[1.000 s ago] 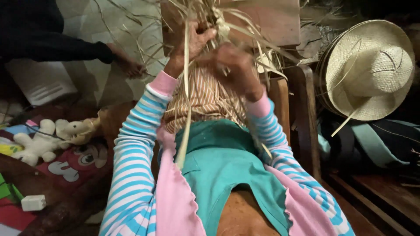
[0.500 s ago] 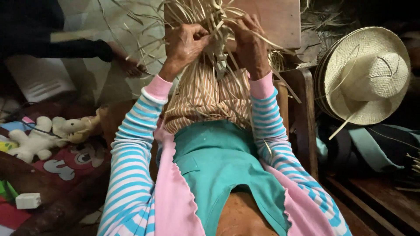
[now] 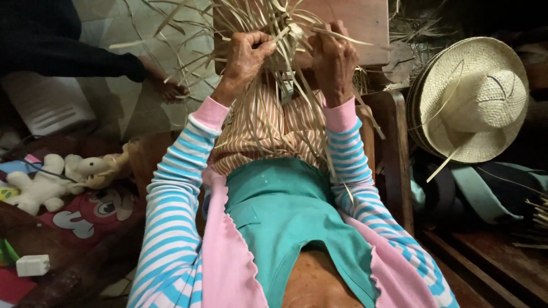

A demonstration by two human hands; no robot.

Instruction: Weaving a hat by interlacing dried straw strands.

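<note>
My left hand (image 3: pixel 246 56) and my right hand (image 3: pixel 333 57) are raised in front of me, both closed on a bundle of pale straw strips (image 3: pixel 283 40) that fan out in all directions. Long loose strips (image 3: pixel 268 122) hang from the bundle over my striped lap cloth. My sleeves are blue-and-white striped with pink cuffs. The core of the woven piece between my fingers is partly hidden by my hands.
A finished straw hat (image 3: pixel 474 97) leans at the right against dark bags. Another person's dark-sleeved arm and hand (image 3: pixel 162 85) reach in at the upper left. Soft toys (image 3: pixel 57 179) lie at the left. A wooden board (image 3: pixel 365 23) stands behind the straw.
My hands have shifted their grip on the straw and sit a little farther apart. The long strip that hung from my left hand now lies among the other strips.
</note>
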